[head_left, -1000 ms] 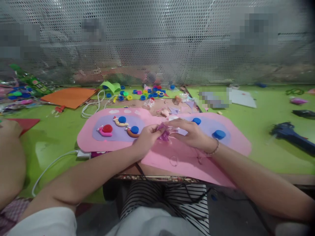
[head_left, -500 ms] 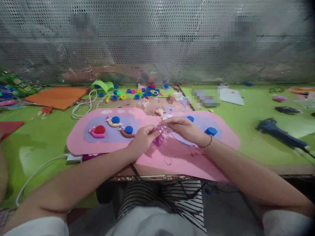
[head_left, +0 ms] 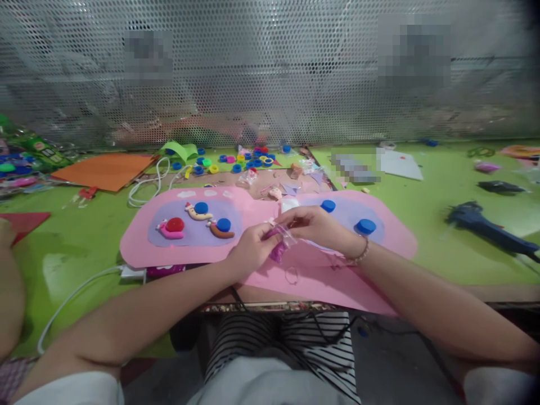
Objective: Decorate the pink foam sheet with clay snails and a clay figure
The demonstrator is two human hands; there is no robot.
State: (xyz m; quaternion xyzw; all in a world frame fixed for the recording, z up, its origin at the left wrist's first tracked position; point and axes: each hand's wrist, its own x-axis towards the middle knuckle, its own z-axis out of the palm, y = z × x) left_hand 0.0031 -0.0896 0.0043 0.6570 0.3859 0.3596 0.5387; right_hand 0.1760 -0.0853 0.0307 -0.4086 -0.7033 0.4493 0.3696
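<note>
My left hand (head_left: 253,247) pinches a small clear bag with purple contents (head_left: 277,252), held over the pink paper shape (head_left: 139,250). Touching the bag's upper edge is my right hand (head_left: 318,228), its fingers curled together at the opening; the fingertips are partly hidden. On the left purple oval (head_left: 189,235) lie three clay snails with cap shells: a pink one (head_left: 172,228), a cream one (head_left: 199,211) and a brown one (head_left: 221,228). Two blue caps (head_left: 365,226) sit on the right purple oval (head_left: 379,219), beyond my right wrist.
Loose bottle caps (head_left: 237,168) lie behind the pink shape. A blue glue gun (head_left: 485,225) is on the green table (head_left: 442,253) at right. Orange paper (head_left: 107,170) and a white cable (head_left: 145,194) are at back left. Another person's arm (head_left: 10,287) shows at the left edge.
The view has shifted slightly, moving the scene right in the picture. My right fingers are now more curled at the bag, and its clear top shows between my hands.
</note>
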